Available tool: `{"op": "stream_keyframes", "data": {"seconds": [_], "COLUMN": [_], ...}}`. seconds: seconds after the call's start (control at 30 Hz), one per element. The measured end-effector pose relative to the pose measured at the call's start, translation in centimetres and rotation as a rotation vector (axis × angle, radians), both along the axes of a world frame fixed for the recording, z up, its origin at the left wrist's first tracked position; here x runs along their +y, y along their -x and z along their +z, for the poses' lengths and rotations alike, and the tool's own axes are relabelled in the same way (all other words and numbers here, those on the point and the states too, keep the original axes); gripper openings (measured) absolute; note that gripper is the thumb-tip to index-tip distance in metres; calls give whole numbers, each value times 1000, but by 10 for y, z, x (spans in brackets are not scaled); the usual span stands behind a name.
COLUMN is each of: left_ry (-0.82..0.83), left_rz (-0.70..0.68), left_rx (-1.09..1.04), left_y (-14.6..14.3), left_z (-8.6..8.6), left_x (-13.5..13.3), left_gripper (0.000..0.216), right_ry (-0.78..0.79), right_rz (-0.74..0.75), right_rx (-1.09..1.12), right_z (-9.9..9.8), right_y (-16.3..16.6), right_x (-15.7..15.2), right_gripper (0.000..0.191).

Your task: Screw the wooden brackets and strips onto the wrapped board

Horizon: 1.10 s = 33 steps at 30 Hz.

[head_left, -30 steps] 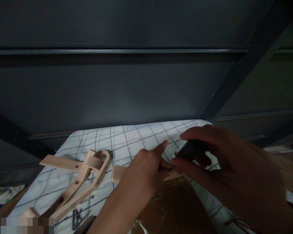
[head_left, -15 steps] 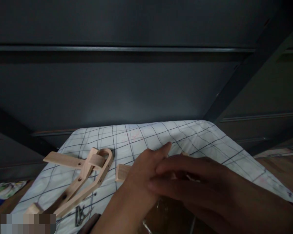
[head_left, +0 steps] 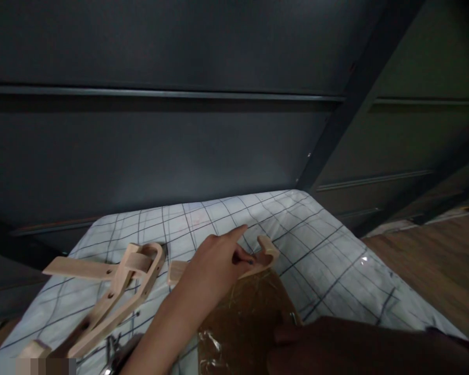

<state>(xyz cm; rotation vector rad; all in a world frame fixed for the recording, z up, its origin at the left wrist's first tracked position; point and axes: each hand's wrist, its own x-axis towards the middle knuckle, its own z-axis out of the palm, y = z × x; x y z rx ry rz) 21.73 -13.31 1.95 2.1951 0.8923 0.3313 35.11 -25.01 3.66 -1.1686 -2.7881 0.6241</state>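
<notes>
My left hand [head_left: 213, 268] rests on the checked cloth [head_left: 328, 260] with its index finger stretched forward and the other fingers closed on a pale wooden piece [head_left: 266, 249] with a hooked end. A small dark spot shows at the fingertips; I cannot make out what it is. My right hand [head_left: 347, 346] lies low at the bottom edge, dark and blurred, just right of a brown plastic-wrapped sheet [head_left: 250, 317]. Its fingers are mostly hidden.
A larger assembly of wooden bars [head_left: 113, 297] lies on the cloth at the left, with small metal screws [head_left: 111, 346] beside it. Dark wall panels and a slanted beam [head_left: 336, 125] rise behind. Wooden floor [head_left: 433, 260] lies to the right.
My right hand, which held a dark object by the wooden piece a second ago, has dropped to the bottom edge. The hooked end of the piece now shows. The view has swung slightly right.
</notes>
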Motion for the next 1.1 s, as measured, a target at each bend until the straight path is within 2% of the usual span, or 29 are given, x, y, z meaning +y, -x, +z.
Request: {"op": "stream_keyframes", "data": {"seconds": [0.03,0.07,0.1,0.23,0.33,0.4,0.57,0.63,0.73,0.8,0.87,0.97,1.1], "left_ry": [-4,-13,-27,-58,-60,-57,-61,-68,-93,-88,-64,-52,-42], "left_rz": [-11,-19,-21,-17,-20,-22,-35,-51,-60,-46,-23,-10,-5], "left_rx": [-4,-7,-7,-9,-19,-23,-40,-64,-95,-76,-38,-21,-35], "left_y": [0,0,1,1,1,1,1,2,2,2,1,0,-1], "left_z": [0,-1,-1,-4,-4,-3,-4,-5,-4,-1,2,5,6], "left_x": [1,2,2,3,3,2,2,2,1,0,-2,-4,-6], "left_gripper": [48,48,48,53,54,54,54,53,50,42,34,29,23], "right_ry": [41,140,158,220,245,222,5,-56,-107,-178,-266,-347,-381], "right_rz": [37,205,247,283,268,244,174,181,24,-187,-351,-462,-461], "right_rx": [-7,-33,-23,-25,45,79,-46,15,346,637,852,898,783], "right_z": [3,7,10,17,15,12,14,18,22,19,15,7,1], "right_y": [-1,-1,-2,-4,-9,-11,-7,-6,-11,-15,-16,-13,-9], "right_x": [5,10,15,30,35,36,31,30,35,39,43,46,47], "right_gripper": [19,15,11,27,35,36,17,13,5,9,21,43,55]}}
